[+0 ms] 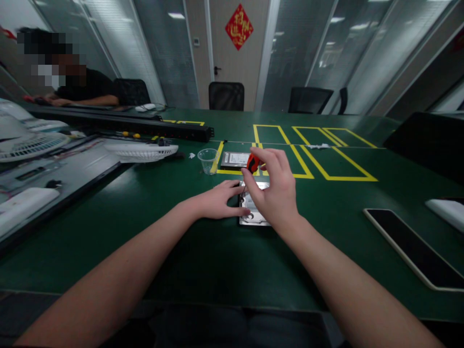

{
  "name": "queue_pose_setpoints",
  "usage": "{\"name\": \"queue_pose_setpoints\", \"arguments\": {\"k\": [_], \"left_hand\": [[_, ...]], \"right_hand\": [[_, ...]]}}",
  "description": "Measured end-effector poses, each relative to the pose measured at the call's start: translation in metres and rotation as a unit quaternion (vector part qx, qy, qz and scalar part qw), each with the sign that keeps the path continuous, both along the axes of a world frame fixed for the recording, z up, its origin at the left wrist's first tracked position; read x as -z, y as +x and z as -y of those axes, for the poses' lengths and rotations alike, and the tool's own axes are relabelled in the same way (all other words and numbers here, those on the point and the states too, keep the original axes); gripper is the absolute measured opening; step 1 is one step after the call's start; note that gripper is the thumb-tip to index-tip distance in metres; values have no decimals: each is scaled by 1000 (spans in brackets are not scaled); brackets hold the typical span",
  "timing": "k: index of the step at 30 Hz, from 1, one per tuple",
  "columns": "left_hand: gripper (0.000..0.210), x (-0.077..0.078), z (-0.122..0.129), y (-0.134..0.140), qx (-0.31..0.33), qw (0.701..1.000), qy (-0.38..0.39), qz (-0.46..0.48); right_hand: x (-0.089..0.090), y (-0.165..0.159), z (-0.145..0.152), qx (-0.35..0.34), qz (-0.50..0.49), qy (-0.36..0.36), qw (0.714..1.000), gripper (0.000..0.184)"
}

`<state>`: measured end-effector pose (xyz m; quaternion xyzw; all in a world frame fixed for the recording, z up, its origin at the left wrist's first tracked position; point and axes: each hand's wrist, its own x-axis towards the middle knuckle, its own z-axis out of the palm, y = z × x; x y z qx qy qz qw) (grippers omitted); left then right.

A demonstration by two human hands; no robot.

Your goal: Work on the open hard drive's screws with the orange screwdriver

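Note:
A silver hard drive [253, 217] lies flat on the green table, its right part hidden behind my right hand. My left hand [219, 199] rests at the drive's left side, fingers stretched out and thumb spread onto its top. Above the drive, my right hand [273, 186] is closed around the red and black handle of a screwdriver [253, 163]. The thin shaft points down toward the drive near my left index finger; whether its tip sits in a screw I cannot tell. A second hard drive [235, 159], label up, lies just beyond, beside a clear plastic cup [208, 162].
Yellow tape rectangles [350, 179] mark the table [181, 261]. A phone [413, 246] lies at right. To the left are a long black bar [137, 123], a white fan grille [141, 152] and a panel [72, 174]. A person [87, 82] sits at far left.

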<state>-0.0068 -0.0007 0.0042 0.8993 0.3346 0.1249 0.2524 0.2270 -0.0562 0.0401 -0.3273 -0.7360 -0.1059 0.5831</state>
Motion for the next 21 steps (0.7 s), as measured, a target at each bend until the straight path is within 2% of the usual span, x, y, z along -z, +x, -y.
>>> {"name": "queue_pose_setpoints", "arguments": {"k": [5,11,16,21], "left_hand": [[101,-2,2,1,-9,1000,-2,-5],[98,-4,1,-1,13,1000,-4,2],[98,-2,0,0,8,1000,-3,1],[101,-2,1,1,-7,1000,-5,-4]], "right_hand": [[-1,0,0,1,0,3,1000,42],[-3,1,3,-7,4,-30,1000,52],[-2,1,2,6,1,-33,999,44],[-2,1,1,24,-8,-26,999,43]]}}
